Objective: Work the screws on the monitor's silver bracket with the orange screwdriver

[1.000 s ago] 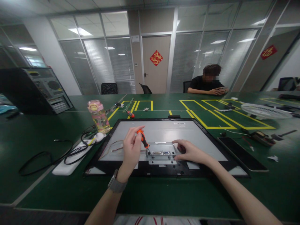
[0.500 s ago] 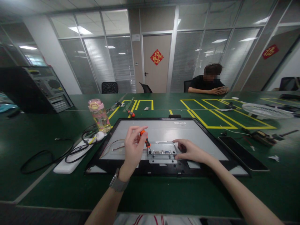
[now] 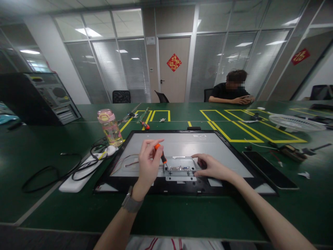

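Observation:
An orange and black screwdriver [image 3: 163, 158] is held in my left hand [image 3: 149, 160], its shaft slanting down to the connector edge of a metal bracket [image 3: 182, 162]. The thumb and fingers close round its handle. My right hand [image 3: 212, 166] grips the right side of this bracket, thumb at the front and fingers behind. Beneath both hands lies a display panel [image 3: 177, 143], grey back up, in a black frame. Thin wires [image 3: 125, 163] run over the panel to the left of my left hand. Whether the screwdriver tip sits in a screw is too small to tell.
On the left are a power strip [image 3: 75, 180] with black cables, a pink-lidded bottle [image 3: 110, 127] and a computer case [image 3: 39, 99]. A phone [image 3: 269, 170] and a white fan grille [image 3: 296, 123] lie right. Another screwdriver [image 3: 146, 125] lies beyond the panel. Across the table sits a person [image 3: 229, 92].
The screwdriver handle has tilted slightly to the left in my left hand. My right hand stays on the bracket, and the panel has not moved.

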Motion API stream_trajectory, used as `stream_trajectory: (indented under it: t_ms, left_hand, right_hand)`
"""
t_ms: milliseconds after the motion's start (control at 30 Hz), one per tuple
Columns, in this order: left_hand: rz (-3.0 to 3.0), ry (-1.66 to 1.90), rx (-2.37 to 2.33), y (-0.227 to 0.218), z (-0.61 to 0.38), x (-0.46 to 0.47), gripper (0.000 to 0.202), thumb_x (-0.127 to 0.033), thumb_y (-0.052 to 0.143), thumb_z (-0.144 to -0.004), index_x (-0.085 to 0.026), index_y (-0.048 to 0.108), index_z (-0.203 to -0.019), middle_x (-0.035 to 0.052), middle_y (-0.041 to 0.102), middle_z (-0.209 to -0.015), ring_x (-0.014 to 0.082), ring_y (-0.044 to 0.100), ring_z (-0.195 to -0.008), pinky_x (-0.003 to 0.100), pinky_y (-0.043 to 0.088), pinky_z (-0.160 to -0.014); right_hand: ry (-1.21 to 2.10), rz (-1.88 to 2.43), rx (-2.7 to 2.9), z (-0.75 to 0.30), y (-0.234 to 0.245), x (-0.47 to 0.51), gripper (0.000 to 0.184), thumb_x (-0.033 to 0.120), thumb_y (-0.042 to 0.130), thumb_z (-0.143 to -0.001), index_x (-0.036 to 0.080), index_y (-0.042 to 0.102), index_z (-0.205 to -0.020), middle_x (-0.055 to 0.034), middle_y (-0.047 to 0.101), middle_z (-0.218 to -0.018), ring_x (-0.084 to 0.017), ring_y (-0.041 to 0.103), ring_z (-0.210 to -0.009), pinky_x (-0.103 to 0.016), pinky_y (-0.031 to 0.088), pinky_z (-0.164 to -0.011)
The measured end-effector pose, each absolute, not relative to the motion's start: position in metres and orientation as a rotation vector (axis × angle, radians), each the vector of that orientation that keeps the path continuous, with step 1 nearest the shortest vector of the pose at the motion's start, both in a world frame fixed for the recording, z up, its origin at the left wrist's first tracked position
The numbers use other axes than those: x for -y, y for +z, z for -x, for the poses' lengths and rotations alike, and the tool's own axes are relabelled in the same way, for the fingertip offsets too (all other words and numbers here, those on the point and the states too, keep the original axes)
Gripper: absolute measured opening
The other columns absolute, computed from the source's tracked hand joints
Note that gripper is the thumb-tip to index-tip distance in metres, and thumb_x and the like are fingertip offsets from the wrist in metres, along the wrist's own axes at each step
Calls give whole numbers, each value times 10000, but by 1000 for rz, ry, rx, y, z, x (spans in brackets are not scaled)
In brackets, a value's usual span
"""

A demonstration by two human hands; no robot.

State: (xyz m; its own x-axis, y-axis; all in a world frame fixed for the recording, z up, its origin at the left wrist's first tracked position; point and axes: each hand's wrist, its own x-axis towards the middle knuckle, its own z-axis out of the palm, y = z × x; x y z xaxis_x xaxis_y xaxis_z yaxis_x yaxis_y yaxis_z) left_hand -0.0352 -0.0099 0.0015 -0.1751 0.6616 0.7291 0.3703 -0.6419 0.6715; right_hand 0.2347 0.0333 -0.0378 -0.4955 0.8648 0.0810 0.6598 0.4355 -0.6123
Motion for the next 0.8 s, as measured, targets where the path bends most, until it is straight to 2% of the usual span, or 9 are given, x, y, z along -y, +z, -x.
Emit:
stream_trajectory:
  t_ms: [200,267,400,567,733,800]
  left_hand:
    - [-1750,1824,-1079,1,36,11,327,-317,450,-971,-234,640,-1223,56,613,-1026,22,410,-448,166,337,-379]
    - [-1704,1808,-1014,1,36,11,344,-311,411,-980,-219,632,-1227,71,633,-1064,6,382,-400,166,316,-352]
    - [-1685,1809,-1002,1,36,10,325,-310,420,-974,-204,648,-1180,62,631,-1036,2,389,-396,164,318,-353]
    - [-1736,1903,-1136,3,35,9,183,-308,584,-897,-197,711,-969,12,547,-868,61,519,-587,162,432,-489]
    - [-1662,1803,-1018,1,37,10,346,-337,393,-980,-220,661,-1166,34,575,-971,12,407,-421,168,331,-360]
    - [-1662,1792,-1035,0,36,10,343,-338,416,-978,-213,635,-1209,43,604,-985,9,400,-414,163,337,-364]
  right_hand:
    - [739,1300,2312,-234,-37,-33,579,380,778,-692,152,609,-1197,10,558,-743,-180,541,-697,-282,416,-641]
    - [737,1303,2310,-234,-37,-33,580,384,779,-690,158,609,-1197,7,566,-751,-183,547,-706,-284,420,-648]
    - [721,1314,2309,-234,-36,-33,586,384,779,-684,148,612,-1193,-3,579,-765,-195,558,-723,-295,426,-663]
    - [721,1294,2321,-234,-36,-32,595,398,772,-695,139,605,-1205,-9,586,-769,-200,560,-731,-303,423,-673]
    - [734,1303,2322,-234,-35,-32,589,397,768,-702,154,598,-1211,-8,580,-777,-200,558,-735,-305,425,-674]
    - [732,1306,2326,-234,-35,-32,584,395,766,-704,158,597,-1211,-8,580,-778,-201,556,-739,-307,426,-680]
